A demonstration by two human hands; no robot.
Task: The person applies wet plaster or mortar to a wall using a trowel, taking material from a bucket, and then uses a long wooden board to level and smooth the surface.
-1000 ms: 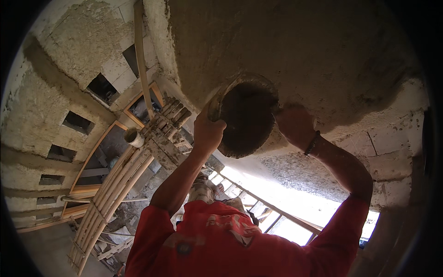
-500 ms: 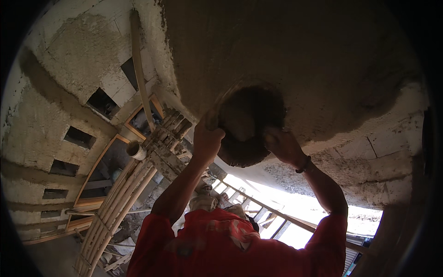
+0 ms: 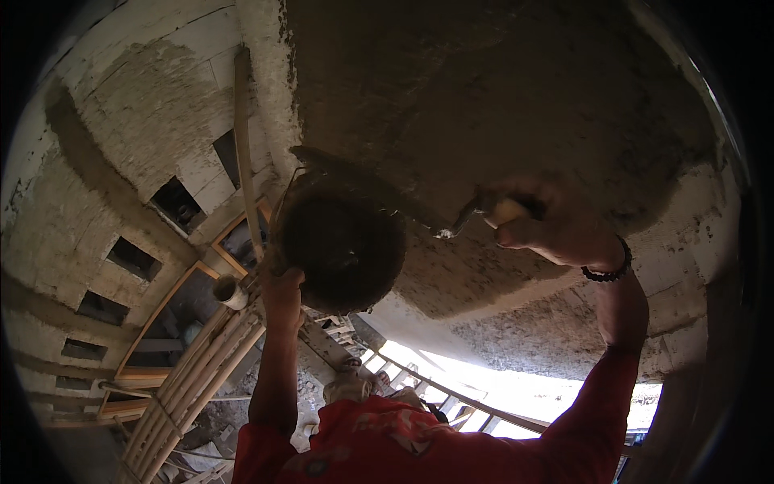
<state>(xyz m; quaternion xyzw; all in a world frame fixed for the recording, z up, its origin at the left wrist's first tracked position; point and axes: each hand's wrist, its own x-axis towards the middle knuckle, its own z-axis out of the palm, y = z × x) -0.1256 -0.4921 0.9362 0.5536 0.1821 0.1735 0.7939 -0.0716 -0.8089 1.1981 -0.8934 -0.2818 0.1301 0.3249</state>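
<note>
My left hand (image 3: 282,292) is closed on the near left rim of a dark round pan (image 3: 345,250), whose inside is too dim to make out fully. In my right hand (image 3: 564,230) is a trowel, gripped by its pale handle (image 3: 506,213). The dark trowel blade (image 3: 367,184) stretches left over the far rim of the pan. Behind both hands spreads a wall (image 3: 500,105) coated in dark wet mortar. Whether the blade touches the pan is hard to tell.
Bamboo poles (image 3: 189,379) run up at the left beside a pale cup-like container (image 3: 230,292). A block wall (image 3: 161,97) with several square openings stands beyond them. Wooden window frames (image 3: 173,310) lean there. Below, a ladder-like wooden rail (image 3: 451,395) crosses a bright opening.
My left hand has shifted left and down with the pan. My right hand has moved away to the right and up, so the trowel blade now shows above the pan.
</note>
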